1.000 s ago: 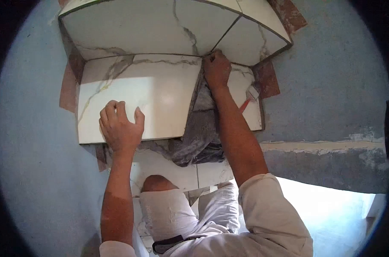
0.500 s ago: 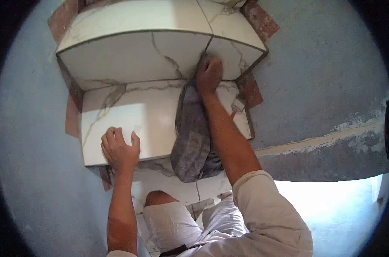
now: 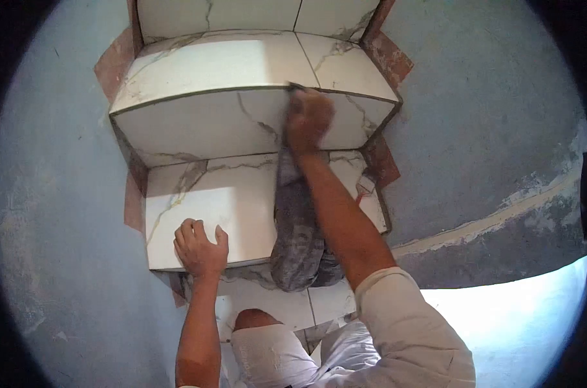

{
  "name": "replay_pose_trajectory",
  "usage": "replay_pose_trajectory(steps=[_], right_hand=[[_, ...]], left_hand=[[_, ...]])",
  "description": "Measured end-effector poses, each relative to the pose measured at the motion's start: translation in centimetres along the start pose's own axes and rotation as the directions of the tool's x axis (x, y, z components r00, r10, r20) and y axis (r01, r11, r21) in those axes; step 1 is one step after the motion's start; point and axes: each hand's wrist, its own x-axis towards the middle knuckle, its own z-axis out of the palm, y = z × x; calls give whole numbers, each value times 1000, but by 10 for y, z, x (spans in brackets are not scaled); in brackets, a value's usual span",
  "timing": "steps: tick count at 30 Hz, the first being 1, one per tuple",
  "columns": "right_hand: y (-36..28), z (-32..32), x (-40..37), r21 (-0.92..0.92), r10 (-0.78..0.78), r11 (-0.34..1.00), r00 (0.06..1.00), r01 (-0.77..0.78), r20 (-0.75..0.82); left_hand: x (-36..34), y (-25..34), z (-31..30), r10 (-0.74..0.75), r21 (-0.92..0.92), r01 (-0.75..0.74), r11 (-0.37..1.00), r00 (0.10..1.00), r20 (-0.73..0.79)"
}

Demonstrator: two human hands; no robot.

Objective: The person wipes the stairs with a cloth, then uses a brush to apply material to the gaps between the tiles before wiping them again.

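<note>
My right hand, slightly blurred, is closed at the top of the marbled riser, close to the joint between two tiles. A small dark tip sticks out beyond its fingers at the tread's edge; I cannot tell what it is. Below that wrist lies a long, dusty, dark grey creased thing, partly covered by my forearm. My left hand rests with fingers spread near the front edge of the lower white tread.
A small brush with a reddish handle lies on the lower tread at right. Reddish-brown pieces line the stair sides. Blue-grey walls stand close on both sides. Another marbled step rises above.
My right hand has moved up the riser along the tile joint to the tread's edge. My left hand keeps its place on the lower tread. The view has shifted, bringing more upper stairs in.
</note>
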Motion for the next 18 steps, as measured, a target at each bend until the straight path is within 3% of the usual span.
replay_pose_trajectory(steps=[3,5,6,7,8,9,10,12,13,15,16,17,18], right_hand=[[-43,31,1,89,-64,994,993,55,98],[-44,22,18,219,-262,948,958,233,116],[-17,17,15,154,-241,963,960,220,140],[20,5,9,90,-217,975,963,204,162],[48,-16,12,-52,-72,995,967,87,242],[87,-21,1,-128,-22,991,992,38,123],[98,-46,12,-179,103,980,989,-83,104],[118,-65,25,-405,182,895,982,-186,-49],[119,-58,31,-400,179,897,982,-188,-60],[109,-42,39,-303,326,892,942,-336,-86],[84,-28,44,-199,362,926,905,-321,221],[51,-7,39,-206,169,971,959,-123,226],[13,8,43,-120,168,984,888,-129,427]], left_hand=[[-3,-2,1,23,-14,-23,1000,1000,-7],[-2,-3,1,25,-27,-26,999,999,-35],[-1,0,0,36,-36,-38,999,998,-46],[-1,1,-2,24,-32,-25,999,999,-35],[-1,0,-3,10,-26,-11,1000,1000,-21],[-3,-2,1,7,-8,-7,1000,1000,-5],[-1,-1,1,11,-10,-11,1000,1000,-9],[-1,3,-2,-20,-1,20,1000,1000,2],[0,5,-2,-19,0,19,1000,1000,-11],[0,5,-3,-54,-2,54,999,998,27],[1,6,-1,-45,1,45,999,999,14],[-1,4,-2,-30,28,29,999,1000,6],[-2,3,-1,-17,50,18,999,1000,-9]])
